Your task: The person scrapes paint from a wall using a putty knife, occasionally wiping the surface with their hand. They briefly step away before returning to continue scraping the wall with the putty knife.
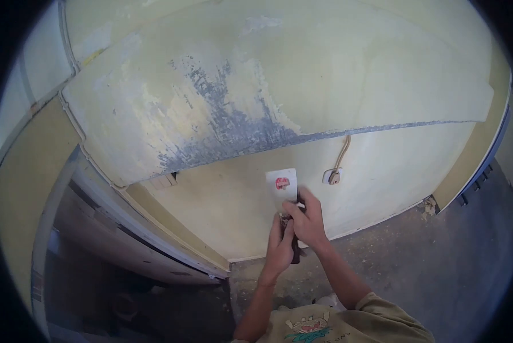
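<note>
In front of the wall, at the middle of the head view, both hands are close together on a scraper. Its flat whitish blade (289, 197) points upward and bears a red mark. Below, a dark reddish handle (295, 253) shows beneath the fingers. My left hand (279, 244) is closed round the handle part. My right hand (309, 222) is closed at the lower right edge of the blade, thumb and fingers bent. The join between blade and handle is mostly covered by the fingers.
Overhead, a pale sloping surface (354, 74) has a grey patch (228, 108) of stripped paint. A socket with a plug and cable (333, 176) sits on the wall. A doorway (113, 246) opens at left. Paint flakes lie on the concrete floor (394, 251).
</note>
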`<state>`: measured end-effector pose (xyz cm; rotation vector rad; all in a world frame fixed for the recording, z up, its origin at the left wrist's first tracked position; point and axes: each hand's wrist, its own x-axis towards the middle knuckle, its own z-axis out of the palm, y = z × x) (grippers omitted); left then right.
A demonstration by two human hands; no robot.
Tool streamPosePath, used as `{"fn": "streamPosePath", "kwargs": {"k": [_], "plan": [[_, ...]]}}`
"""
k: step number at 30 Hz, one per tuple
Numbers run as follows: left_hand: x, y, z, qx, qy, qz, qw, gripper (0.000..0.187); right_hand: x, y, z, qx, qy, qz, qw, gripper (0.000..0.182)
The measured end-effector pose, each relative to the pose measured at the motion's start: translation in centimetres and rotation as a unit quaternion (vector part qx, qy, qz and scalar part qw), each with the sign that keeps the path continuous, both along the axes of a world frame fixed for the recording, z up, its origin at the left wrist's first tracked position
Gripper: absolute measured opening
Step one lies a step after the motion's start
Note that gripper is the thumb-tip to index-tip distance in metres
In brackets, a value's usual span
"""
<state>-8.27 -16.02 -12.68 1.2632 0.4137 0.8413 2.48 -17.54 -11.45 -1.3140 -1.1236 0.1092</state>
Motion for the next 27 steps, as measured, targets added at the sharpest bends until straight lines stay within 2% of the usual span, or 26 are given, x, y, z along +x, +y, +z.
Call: {"fn": "streamPosePath", "kwargs": {"k": [2, 4, 5, 6, 8, 11, 14, 20, 23, 27], "plan": [[0.0, 1.1, 1.8, -0.033, 0.028, -0.006, 0.999, 0.029, -0.2, 1.9, 3.9, 0.069, 0.201, 0.066, 0.975, 0.015], [0.8, 2.9, 2.6, 0.014, -0.008, -0.016, 1.0, 0.029, 1.1, 4.0, 5.8, 0.066, 0.182, 0.073, 0.978, 0.014], [1.4, 4.2, 3.0, 0.051, -0.007, 0.023, 0.998, 0.02, 1.6, 5.0, 6.7, 0.07, 0.167, 0.081, 0.98, 0.013], [2.2, 5.5, 3.9, 0.051, -0.01, 0.025, 0.998, 0.02, 2.0, 6.1, 7.3, 0.069, 0.163, 0.083, 0.981, 0.013], [3.6, 7.9, 6.0, 0.142, -0.027, 0.158, 0.977, 0.023, 2.4, 7.9, 8.2, 0.115, 0.164, 0.103, 0.974, 0.014], [5.4, 10.9, 7.9, 0.199, -0.04, 0.215, 0.955, 0.03, 3.6, 10.0, 8.6, 0.156, 0.17, 0.079, 0.97, 0.013], [6.4, 12.0, 9.0, 0.147, -0.073, 0.216, 0.962, 0.033, 3.9, 10.6, 9.2, 0.16, 0.149, 0.033, 0.975, 0.01], [8.0, 12.3, 8.9, 0.159, -0.098, 0.28, 0.942, 0.038, 3.4, 10.9, 9.7, 0.173, 0.182, 0.017, 0.968, 0.01], [7.9, 12.4, 12.5, 0.17, -0.109, 0.32, 0.926, 0.038, 3.6, 11.7, 12.4, 0.165, 0.136, -0.005, 0.977, 0.011], [7.8, 12.0, 10.6, 0.155, -0.094, 0.321, 0.93, 0.04, 3.3, 11.2, 10.9, 0.157, 0.174, 0.021, 0.972, 0.012]]}}
